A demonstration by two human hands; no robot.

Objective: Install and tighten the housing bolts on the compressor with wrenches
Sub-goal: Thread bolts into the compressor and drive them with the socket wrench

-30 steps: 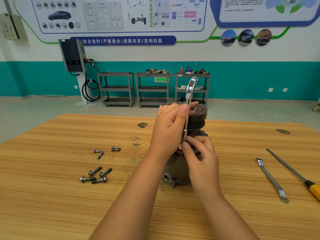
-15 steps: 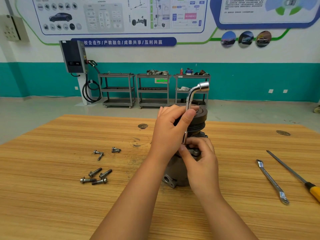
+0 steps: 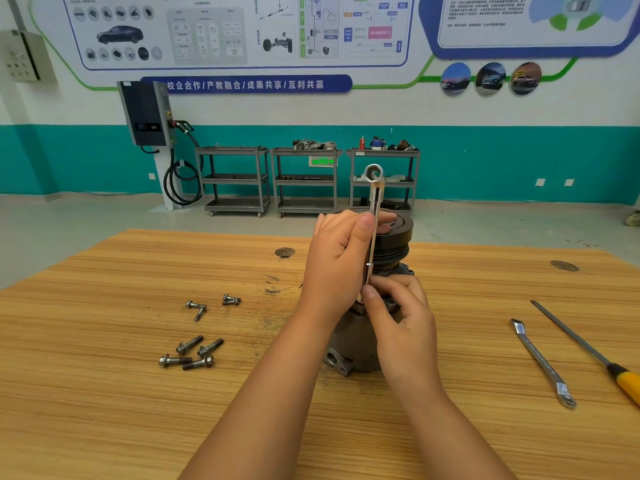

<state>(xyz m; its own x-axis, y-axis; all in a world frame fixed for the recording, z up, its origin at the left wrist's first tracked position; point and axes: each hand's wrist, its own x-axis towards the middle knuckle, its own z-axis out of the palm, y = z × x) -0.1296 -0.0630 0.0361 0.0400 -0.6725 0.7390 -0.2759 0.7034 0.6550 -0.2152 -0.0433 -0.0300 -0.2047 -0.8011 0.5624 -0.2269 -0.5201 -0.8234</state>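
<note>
The grey compressor [image 3: 349, 344] stands upright on the wooden table [image 3: 104, 410], its black pulley [image 3: 398, 233] on top. An L-shaped socket wrench [image 3: 374, 188] stands vertical beside the pulley, its bent head pointing toward me. My left hand [image 3: 337, 265] is wrapped around the wrench shaft. My right hand [image 3: 398, 313] pinches the wrench's lower end against the housing; the bolt under it is hidden. Several loose flange bolts [image 3: 192, 353] lie on the table to the left, and others [image 3: 231, 300] lie farther back.
A flat silver wrench [image 3: 540, 362] and a yellow-handled screwdriver [image 3: 588, 351] lie on the table at the right. Beyond the table's far edge are a grey floor, three metal carts [image 3: 304, 181] and a wall charger [image 3: 145, 114].
The wrench's bent head has swung around the upright shaft: from pointing right half a second ago to facing me now. Both hands stayed on the wrench.
</note>
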